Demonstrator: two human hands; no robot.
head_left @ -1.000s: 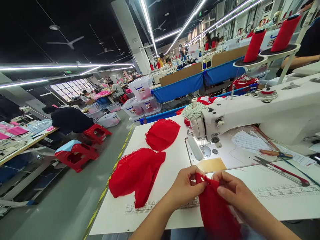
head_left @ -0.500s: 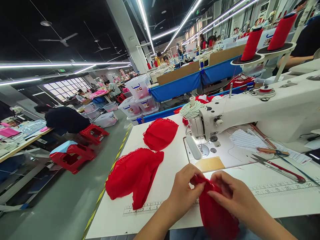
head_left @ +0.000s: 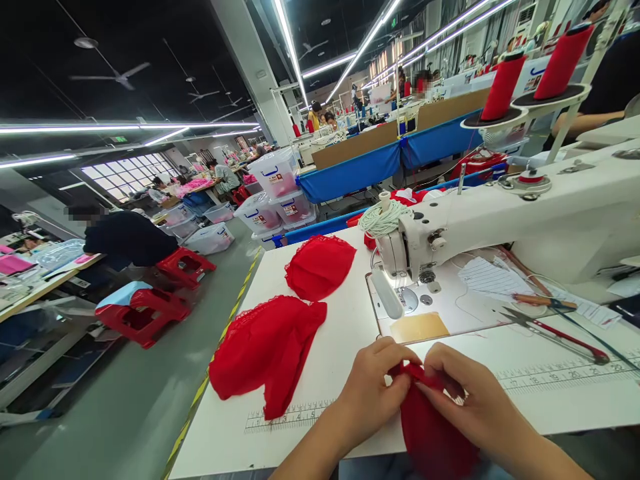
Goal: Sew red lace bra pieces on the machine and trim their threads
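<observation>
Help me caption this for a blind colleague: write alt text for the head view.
A person's left hand and right hand hold red fabric at a white sewing table. Two lace-edged red pieces lie to the left; a sewing machine stands ahead.

Solid red colors the foreground cloth [head_left: 435, 433], two lace-edged pieces [head_left: 250, 350] and twin thread cones [head_left: 503, 88] in a sewing workshop. Black numbered ruler markings [head_left: 287, 420] line a white tabletop [head_left: 345, 320], under an off-white sewing machine [head_left: 505, 210] topped with pale green cord [head_left: 384, 219]. A tan patch [head_left: 420, 327], red-and-silver scissors [head_left: 575, 340] and white paper [head_left: 493, 280] with dark parallel lines add contrast. Yellow-and-black striped tape [head_left: 199, 393] crosses a gray-green floor [head_left: 145, 400] beside red stools [head_left: 143, 317], one topped in light blue, while vivid blue fabric [head_left: 350, 177] hangs below brown boards [head_left: 355, 145].
</observation>
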